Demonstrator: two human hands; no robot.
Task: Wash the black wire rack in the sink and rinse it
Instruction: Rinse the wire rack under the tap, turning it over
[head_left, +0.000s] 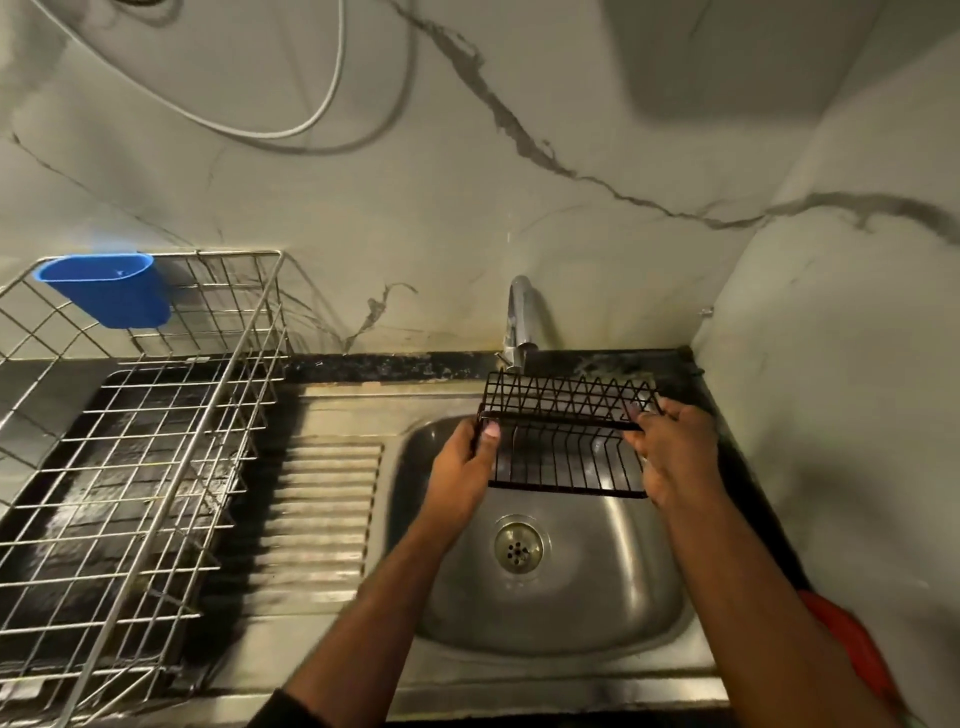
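Head view: the black wire rack (563, 439) — thin bars, a zigzag back panel, an upright-barred front — hangs between my hands over the far end of the sink (550, 582), just under the faucet (522, 322). My left hand (465, 467) grips its left end, fingers curled round the frame; my right hand (670, 447) pinches the right end.
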